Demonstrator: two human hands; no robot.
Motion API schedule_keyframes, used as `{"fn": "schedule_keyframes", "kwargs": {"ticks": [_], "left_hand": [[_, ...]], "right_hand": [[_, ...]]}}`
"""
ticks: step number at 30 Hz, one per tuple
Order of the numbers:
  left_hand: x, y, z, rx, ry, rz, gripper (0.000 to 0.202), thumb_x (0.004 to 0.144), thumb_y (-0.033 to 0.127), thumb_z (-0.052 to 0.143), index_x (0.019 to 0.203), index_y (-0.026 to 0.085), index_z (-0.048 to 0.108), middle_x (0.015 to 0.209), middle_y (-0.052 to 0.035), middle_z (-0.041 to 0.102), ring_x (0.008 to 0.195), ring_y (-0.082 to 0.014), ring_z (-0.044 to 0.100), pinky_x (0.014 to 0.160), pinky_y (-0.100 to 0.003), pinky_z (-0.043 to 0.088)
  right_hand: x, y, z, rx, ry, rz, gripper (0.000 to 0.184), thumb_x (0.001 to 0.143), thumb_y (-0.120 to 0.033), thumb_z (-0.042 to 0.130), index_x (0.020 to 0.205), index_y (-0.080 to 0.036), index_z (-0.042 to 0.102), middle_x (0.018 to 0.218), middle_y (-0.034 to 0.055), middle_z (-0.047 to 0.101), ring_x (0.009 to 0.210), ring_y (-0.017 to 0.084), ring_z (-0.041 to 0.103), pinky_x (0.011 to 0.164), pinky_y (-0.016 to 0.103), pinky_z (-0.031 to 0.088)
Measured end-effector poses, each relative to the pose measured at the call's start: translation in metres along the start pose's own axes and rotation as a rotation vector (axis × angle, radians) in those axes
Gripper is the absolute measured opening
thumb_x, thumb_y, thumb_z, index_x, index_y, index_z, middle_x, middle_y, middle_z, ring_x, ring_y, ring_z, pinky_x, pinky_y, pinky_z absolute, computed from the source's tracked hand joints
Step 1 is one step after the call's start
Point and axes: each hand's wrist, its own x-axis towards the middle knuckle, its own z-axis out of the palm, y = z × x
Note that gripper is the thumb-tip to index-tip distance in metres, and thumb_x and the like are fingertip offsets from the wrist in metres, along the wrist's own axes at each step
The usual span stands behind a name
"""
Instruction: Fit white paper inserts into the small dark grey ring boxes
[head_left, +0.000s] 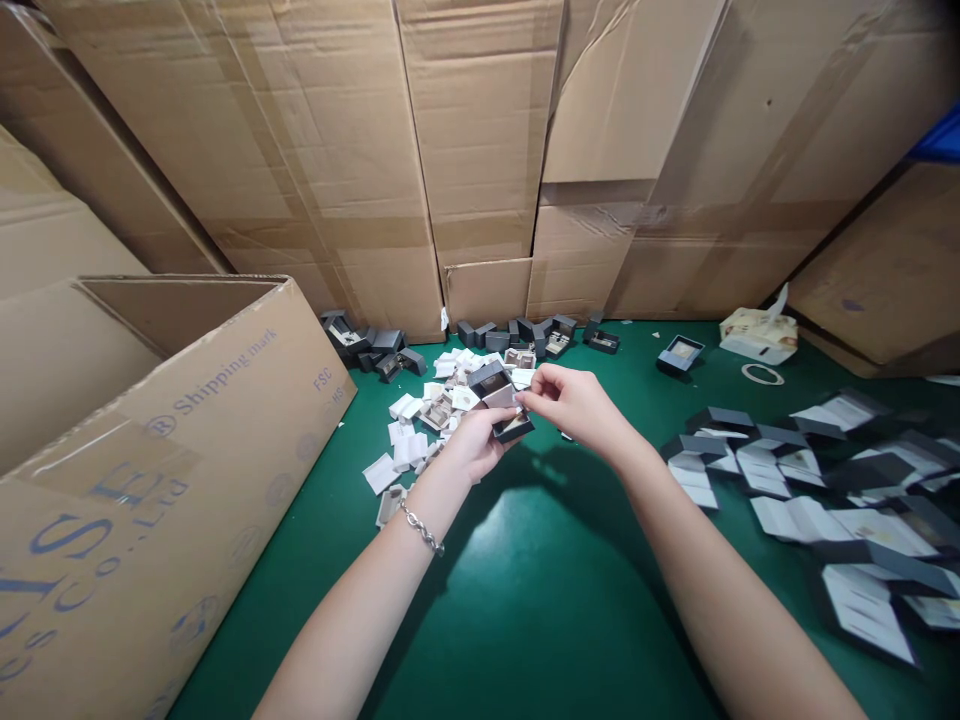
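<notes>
A small dark jewelry box (490, 381) with its lid raised rests in my left hand (472, 446), whose fingers are wrapped round its lower part. A pale inner piece shows between the lid and the base. My right hand (574, 405) is closed in a pinch at the right edge of the box; what its fingertips hold, if anything, is too small to make out. Just behind and left of the box lies a loose heap of white inserts (405, 448), some with beige padding.
Several dark boxes (388, 341) line the back by the cardboard wall (337, 150). A large shipping carton (247, 440) stands at left. Rows of opened dark boxes with white linings (847, 525) lie at right, below a tissue pack (759, 335) and a tape ring (762, 374).
</notes>
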Motion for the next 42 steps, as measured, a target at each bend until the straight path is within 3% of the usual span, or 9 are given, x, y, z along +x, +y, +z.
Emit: {"fn": "schedule_keyframes", "kwargs": {"ticks": [3,9,14,19,25,34,42], "left_hand": [[-0.001,-0.001,0.000,0.000,-0.003,-0.001,0.023,0.068,-0.004,0.051,0.082,0.011,0.062,0.068,-0.0020,0.062,0.062,-0.0104,0.060,0.062,-0.024,0.053],[-0.004,-0.005,0.001,0.203,-0.086,0.041,0.037,0.062,-0.005,0.048,0.091,0.015,0.060,0.074,-0.0016,0.064,0.063,-0.0125,0.060,0.058,-0.026,0.053],[-0.005,-0.005,0.000,0.327,-0.103,0.039,0.047,0.061,-0.002,0.048,0.103,0.017,0.057,0.076,-0.0012,0.063,0.063,-0.0128,0.060,0.053,-0.025,0.051],[-0.007,-0.002,-0.001,0.405,-0.202,0.036,0.046,0.064,0.001,0.050,0.106,0.019,0.057,0.078,-0.0018,0.063,0.066,-0.0131,0.060,0.054,-0.024,0.051],[-0.008,-0.002,0.001,0.400,-0.132,0.044,0.040,0.065,0.001,0.050,0.101,0.018,0.054,0.075,-0.0011,0.060,0.064,-0.0127,0.058,0.055,-0.025,0.051],[-0.005,-0.003,0.000,0.523,-0.080,0.092,0.037,0.064,0.005,0.050,0.097,0.021,0.051,0.077,-0.0009,0.059,0.075,-0.0164,0.060,0.059,-0.028,0.053],[-0.004,-0.004,0.001,0.546,-0.081,0.122,0.037,0.062,0.006,0.051,0.096,0.020,0.050,0.075,-0.0005,0.058,0.068,-0.0147,0.058,0.056,-0.027,0.052]], "right_hand": [[0.001,0.001,0.003,-0.062,0.007,0.014,0.022,0.071,-0.038,0.059,0.063,-0.021,0.046,0.056,-0.0055,0.049,0.054,0.011,0.042,0.049,0.022,0.029],[0.004,0.004,0.007,0.002,-0.073,0.071,0.025,0.067,-0.033,0.063,0.089,-0.022,0.060,0.075,-0.0023,0.062,0.068,0.014,0.054,0.057,0.022,0.038],[0.005,0.005,0.009,-0.050,-0.145,0.075,0.011,0.065,-0.023,0.056,0.073,-0.018,0.064,0.070,0.0005,0.063,0.064,0.014,0.054,0.053,0.023,0.036],[0.006,0.003,0.009,-0.018,-0.145,0.086,0.015,0.068,-0.026,0.058,0.077,-0.018,0.066,0.069,0.0012,0.065,0.061,0.014,0.054,0.051,0.023,0.036],[0.007,0.005,0.013,-0.101,-0.078,0.078,0.014,0.071,-0.029,0.057,0.072,-0.017,0.065,0.069,0.0029,0.065,0.062,0.015,0.054,0.054,0.025,0.036],[0.007,0.007,0.022,-0.061,-0.052,0.109,0.018,0.076,-0.028,0.055,0.085,-0.019,0.067,0.084,0.0052,0.070,0.077,0.019,0.060,0.064,0.026,0.042],[0.008,0.009,0.025,-0.137,-0.008,0.113,0.019,0.079,-0.030,0.052,0.082,-0.018,0.067,0.083,0.0069,0.070,0.076,0.021,0.061,0.064,0.028,0.042]]}}
